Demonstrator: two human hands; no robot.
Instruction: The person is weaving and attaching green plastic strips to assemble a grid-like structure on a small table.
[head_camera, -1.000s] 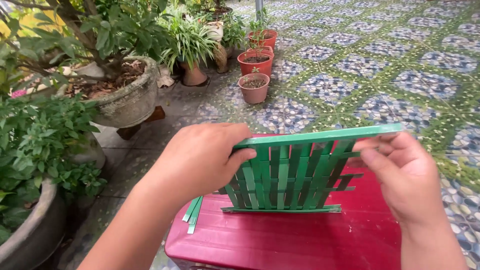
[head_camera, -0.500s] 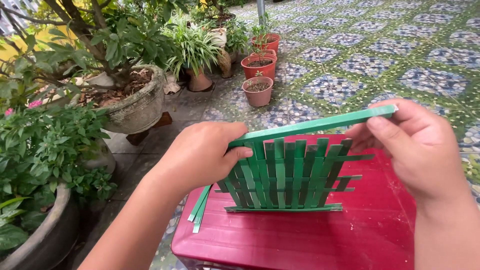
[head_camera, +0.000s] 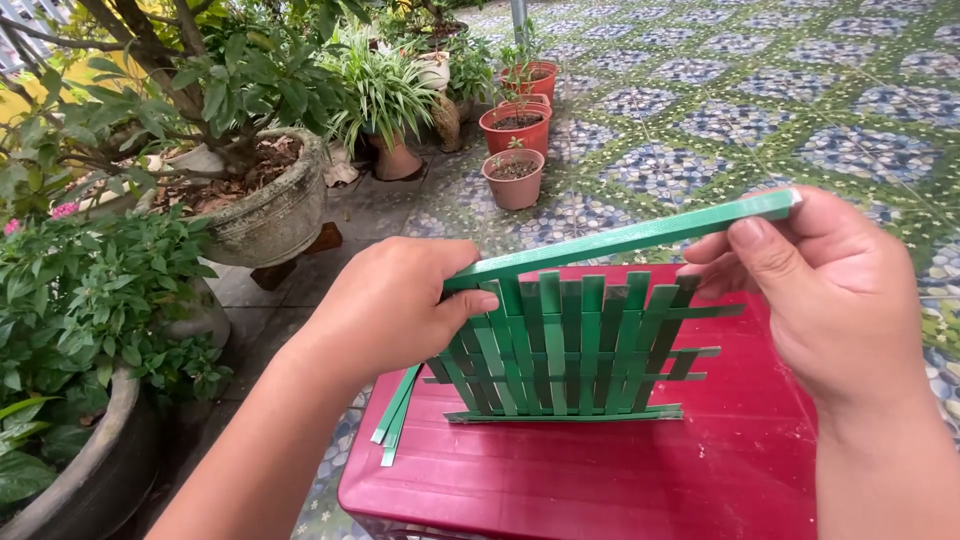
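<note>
Both hands grip a long green strip (head_camera: 625, 237) by its ends, left hand (head_camera: 390, 305) and right hand (head_camera: 825, 290), along the top edge of the woven green mat (head_camera: 570, 345). The mat stands on the red bench (head_camera: 620, 475), whose near half lies bare; loose strips (head_camera: 395, 420) overhang its left edge.

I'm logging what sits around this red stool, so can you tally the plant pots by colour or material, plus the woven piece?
Small terracotta-orange clay pots in a row: 3
Brown clay pot under the striped-leaf plant: 1
Large grey stone planters: 2
Green woven strip mat, held by left hand and right hand: 1
Total: 7
</note>
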